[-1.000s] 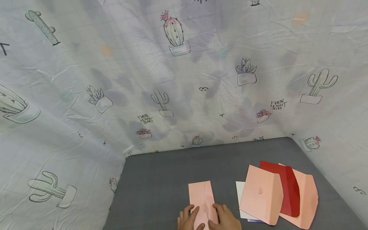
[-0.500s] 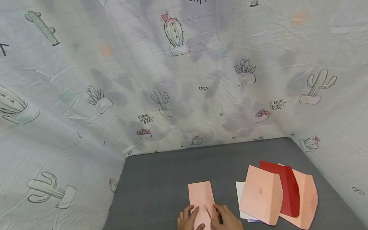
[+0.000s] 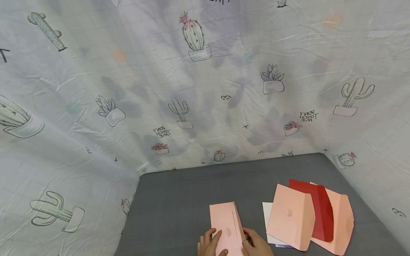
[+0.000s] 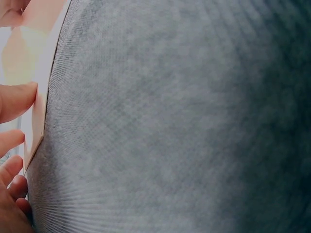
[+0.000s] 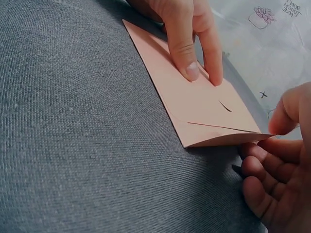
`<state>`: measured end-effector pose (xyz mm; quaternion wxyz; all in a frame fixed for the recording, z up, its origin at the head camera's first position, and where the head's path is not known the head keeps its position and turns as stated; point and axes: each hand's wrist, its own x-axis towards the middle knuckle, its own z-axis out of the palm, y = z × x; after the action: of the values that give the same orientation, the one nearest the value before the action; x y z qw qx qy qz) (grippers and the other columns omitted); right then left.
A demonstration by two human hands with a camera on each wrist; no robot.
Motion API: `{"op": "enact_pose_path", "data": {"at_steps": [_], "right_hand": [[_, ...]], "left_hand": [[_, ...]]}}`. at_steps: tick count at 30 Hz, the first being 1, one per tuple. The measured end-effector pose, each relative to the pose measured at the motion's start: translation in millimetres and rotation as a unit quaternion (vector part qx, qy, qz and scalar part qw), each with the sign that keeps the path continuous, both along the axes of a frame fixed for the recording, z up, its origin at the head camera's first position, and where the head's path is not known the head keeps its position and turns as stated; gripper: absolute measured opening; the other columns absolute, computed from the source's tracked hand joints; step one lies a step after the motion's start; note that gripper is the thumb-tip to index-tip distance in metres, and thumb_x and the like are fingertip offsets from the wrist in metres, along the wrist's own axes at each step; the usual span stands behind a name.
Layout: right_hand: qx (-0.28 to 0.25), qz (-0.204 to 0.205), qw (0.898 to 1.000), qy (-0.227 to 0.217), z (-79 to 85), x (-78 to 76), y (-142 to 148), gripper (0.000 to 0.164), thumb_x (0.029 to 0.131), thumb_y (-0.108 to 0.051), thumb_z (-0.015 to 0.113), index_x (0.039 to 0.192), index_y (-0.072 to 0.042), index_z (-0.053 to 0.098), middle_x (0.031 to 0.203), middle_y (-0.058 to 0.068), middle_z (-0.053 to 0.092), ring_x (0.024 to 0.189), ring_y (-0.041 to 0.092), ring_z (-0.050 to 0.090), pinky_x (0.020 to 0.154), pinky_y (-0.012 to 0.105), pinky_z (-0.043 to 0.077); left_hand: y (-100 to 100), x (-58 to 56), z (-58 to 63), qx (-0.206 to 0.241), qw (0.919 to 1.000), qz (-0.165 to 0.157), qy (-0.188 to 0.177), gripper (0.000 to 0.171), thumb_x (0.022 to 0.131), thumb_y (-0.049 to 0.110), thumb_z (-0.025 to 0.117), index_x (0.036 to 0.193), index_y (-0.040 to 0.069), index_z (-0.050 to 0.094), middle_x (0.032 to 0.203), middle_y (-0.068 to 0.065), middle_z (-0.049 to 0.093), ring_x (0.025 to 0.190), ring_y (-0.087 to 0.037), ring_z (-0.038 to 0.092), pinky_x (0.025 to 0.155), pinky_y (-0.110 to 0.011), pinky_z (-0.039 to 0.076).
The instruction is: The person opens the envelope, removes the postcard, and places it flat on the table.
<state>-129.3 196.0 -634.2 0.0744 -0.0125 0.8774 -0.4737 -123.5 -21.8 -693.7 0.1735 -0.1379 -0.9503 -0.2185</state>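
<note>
A pink envelope (image 3: 223, 217) lies lengthwise on the grey surface, a small half-moon slit showing on its upper face. My left hand (image 3: 209, 244) rests on its left part. In the right wrist view the left hand's thumb and a finger (image 5: 187, 53) press flat on the paper. At the envelope's right side, my right hand (image 3: 257, 245) pinches the edge of the flap (image 5: 218, 139) between thumb and forefinger. This flap stands bent up along a crease. The left wrist view catches only the envelope's edge (image 4: 41, 116) beside the left fingers.
To the right lies a fanned pile: a pink envelope (image 3: 288, 220) on top, a red envelope (image 3: 323, 217) and another pink envelope (image 3: 346, 217) further right. White paper (image 3: 268, 217) sticks out at the left. A cactus-print sheet (image 3: 205, 106) hangs around the grey surface (image 3: 169, 206).
The flap on the envelope's right side has come up from the face, and the half-moon slit now shows fully. My right hand has shifted slightly right. The left hand stays put.
</note>
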Motion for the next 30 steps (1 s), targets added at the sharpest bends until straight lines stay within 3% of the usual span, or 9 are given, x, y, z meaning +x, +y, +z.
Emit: {"op": "enact_pose_path", "data": {"at_steps": [5, 8, 14, 17, 24, 30], "right_hand": [[-0.014, 0.007, 1.000, -0.004, -2.8, -0.9, 3.8, 0.044, 0.095, -0.019, 0.060, 0.130, 0.006, 0.061, 0.109, 0.007, 0.070, 0.085, 0.003, 0.059, 0.071, 0.024, 0.051], [-0.017, 0.017, 1.000, 0.016, -6.0, -0.8, 5.6, 0.041, 0.095, -0.016, 0.059, 0.129, 0.006, 0.062, 0.112, 0.008, 0.070, 0.088, -0.001, 0.059, 0.073, 0.024, 0.053], [-0.036, 0.001, 0.998, 0.046, -9.4, -1.1, 5.8, 0.037, 0.093, -0.013, 0.060, 0.124, 0.006, 0.067, 0.093, 0.000, 0.056, 0.075, -0.006, 0.047, 0.067, 0.021, 0.046], [-0.034, -0.012, 0.998, 0.051, -11.6, -1.9, 4.3, 0.038, 0.091, -0.013, 0.060, 0.123, 0.007, 0.066, 0.092, -0.001, 0.053, 0.074, -0.006, 0.044, 0.066, 0.020, 0.044], [-0.066, -0.021, 0.997, 0.037, -18.6, -4.1, 1.8, 0.057, 0.081, 0.001, 0.060, 0.135, 0.013, 0.048, 0.109, 0.013, 0.058, 0.075, -0.001, 0.050, 0.066, 0.021, 0.048], [-0.042, -0.026, 0.994, 0.095, -19.5, -3.5, 0.8, 0.064, 0.074, 0.006, 0.061, 0.135, 0.011, 0.043, 0.117, 0.021, 0.048, 0.083, 0.003, 0.045, 0.067, 0.021, 0.046]], "left_hand": [[0.2, 0.2, 0.1, 0.003, 0.9999, 0.000, -0.014, 0.049, 0.090, 0.051, 0.066, 0.124, 0.015, 0.070, 0.125, -0.002, 0.052, 0.096, -0.007, 0.038, 0.066, -0.020, 0.019], [0.3, 0.2, 0.1, 0.004, 0.9998, 0.003, -0.022, 0.050, 0.090, 0.051, 0.065, 0.124, 0.016, 0.070, 0.125, -0.002, 0.052, 0.096, -0.008, 0.038, 0.066, -0.021, 0.019], [0.7, 0.1, -1.0, 0.003, 0.9998, 0.006, -0.019, 0.049, 0.090, 0.051, 0.065, 0.125, 0.016, 0.070, 0.126, -0.001, 0.052, 0.096, -0.006, 0.037, 0.067, -0.021, 0.018], [1.2, 0.0, -0.8, 0.001, 0.9998, 0.008, -0.016, 0.049, 0.090, 0.051, 0.066, 0.124, 0.016, 0.071, 0.126, -0.001, 0.051, 0.095, -0.006, 0.036, 0.067, -0.021, 0.018], [2.0, -1.8, 0.6, 0.001, 0.9996, 0.006, -0.027, 0.051, 0.090, 0.053, 0.065, 0.124, 0.016, 0.071, 0.125, -0.001, 0.052, 0.095, -0.007, 0.037, 0.066, -0.020, 0.019], [3.5, -3.3, 2.0, 0.005, 0.9996, 0.004, -0.027, 0.050, 0.090, 0.052, 0.065, 0.124, 0.015, 0.070, 0.124, -0.002, 0.053, 0.094, -0.007, 0.037, 0.066, -0.020, 0.019]]}}
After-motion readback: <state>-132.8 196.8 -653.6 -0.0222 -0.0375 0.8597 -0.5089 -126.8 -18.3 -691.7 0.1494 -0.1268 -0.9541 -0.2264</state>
